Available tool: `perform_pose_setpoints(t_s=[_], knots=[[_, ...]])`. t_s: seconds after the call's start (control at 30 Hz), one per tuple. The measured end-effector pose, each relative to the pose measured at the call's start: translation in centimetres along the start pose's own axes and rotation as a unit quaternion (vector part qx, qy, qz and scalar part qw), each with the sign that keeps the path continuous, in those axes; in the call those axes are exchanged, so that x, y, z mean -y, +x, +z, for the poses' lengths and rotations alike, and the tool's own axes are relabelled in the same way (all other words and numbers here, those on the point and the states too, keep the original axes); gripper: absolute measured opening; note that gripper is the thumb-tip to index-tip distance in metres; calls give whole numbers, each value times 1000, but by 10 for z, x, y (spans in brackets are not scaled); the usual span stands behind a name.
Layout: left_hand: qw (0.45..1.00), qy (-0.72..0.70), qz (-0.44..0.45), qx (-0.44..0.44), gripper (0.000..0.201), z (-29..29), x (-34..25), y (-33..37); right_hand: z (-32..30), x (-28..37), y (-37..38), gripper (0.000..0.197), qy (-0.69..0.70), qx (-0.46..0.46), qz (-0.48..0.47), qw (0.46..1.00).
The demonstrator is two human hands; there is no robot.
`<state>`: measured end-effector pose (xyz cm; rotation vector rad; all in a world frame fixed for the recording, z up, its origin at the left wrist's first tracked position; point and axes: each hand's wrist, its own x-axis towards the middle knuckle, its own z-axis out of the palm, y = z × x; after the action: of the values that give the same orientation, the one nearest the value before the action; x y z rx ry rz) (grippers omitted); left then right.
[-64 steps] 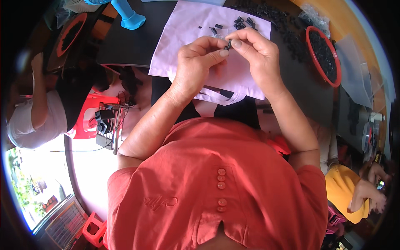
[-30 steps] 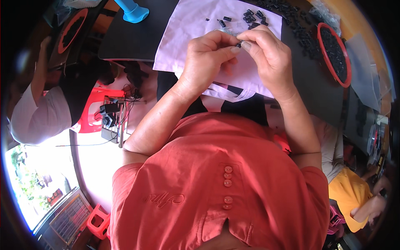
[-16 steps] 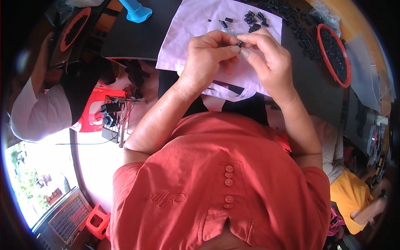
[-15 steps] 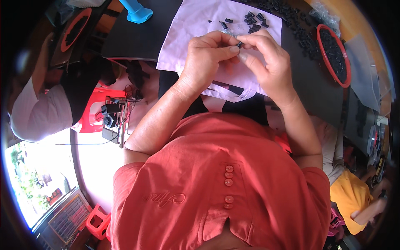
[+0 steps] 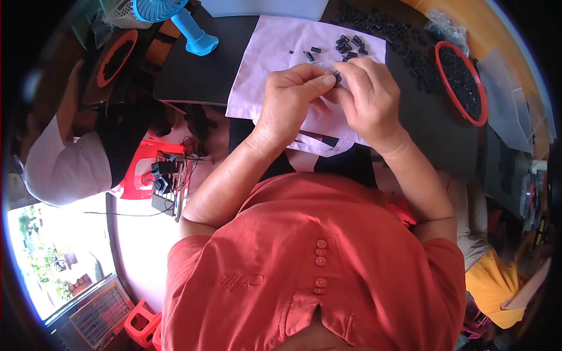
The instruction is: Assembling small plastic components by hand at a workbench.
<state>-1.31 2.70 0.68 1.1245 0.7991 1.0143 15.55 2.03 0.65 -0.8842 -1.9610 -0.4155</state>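
Note:
Both my hands meet above a pale pink cloth bag [image 5: 249,88] spread at the table's near edge. Between thumb and fingers, my left hand [image 5: 287,96] pinches a small black plastic part [image 5: 336,77]. My right hand [image 5: 372,96] touches it from the other side, thumb and fingertips bent close around it; whether it grips a second tiny piece is hidden. Just beyond my fingers, several small black cylindrical parts [image 5: 343,44] lie on the cloth in a loose cluster. Two more black pieces [image 5: 310,57] rest left of them, beside some small shiny bits.
A blue handheld fan [image 5: 202,44] stands on the dark table [image 5: 187,76] at left. Loose black parts [image 5: 404,35] cover the far right, near a red-rimmed basket [image 5: 483,105] full of them. Other people sit at left, in a white sleeve [image 5: 70,164], and at right, in yellow [image 5: 494,286].
The whole view has shifted, so the table sits slightly lower and more of the fan shows. My right fingers have curled closer around the small part. My left hand keeps its pinch.

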Motion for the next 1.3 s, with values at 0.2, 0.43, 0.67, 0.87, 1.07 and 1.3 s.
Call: perform_pose_setpoints(t_s=[0.2, 0.43, 0.67, 0.87, 1.07, 1.3], knots=[[998, -39, 51, -13, 7, 13, 2, 4, -3, 4, 4, 29, -10, -11, -28, 1000], [999, -48, 20, 4, 9, 24, -5, 3, -11, 6, 2, 25, -20, -37, -3, 999], [999, -5, 39, 10, 11, 32, -15, 14, -3, -2, -11, 39, 67, -101, 85, 989], [934, 237, 255, -76, 17, 14, -102, 87, -36, -9, -36, 31, 59, -15, 168, 984], [807, 446, 352, -162, 22, -22, -124, 152, -62, -22, -61, 20, 19, 1, 165, 986], [833, 448, 324, -36, 10, 10, -42, 51, -100, -60, -80, 12, -86, -1, 239, 967]])
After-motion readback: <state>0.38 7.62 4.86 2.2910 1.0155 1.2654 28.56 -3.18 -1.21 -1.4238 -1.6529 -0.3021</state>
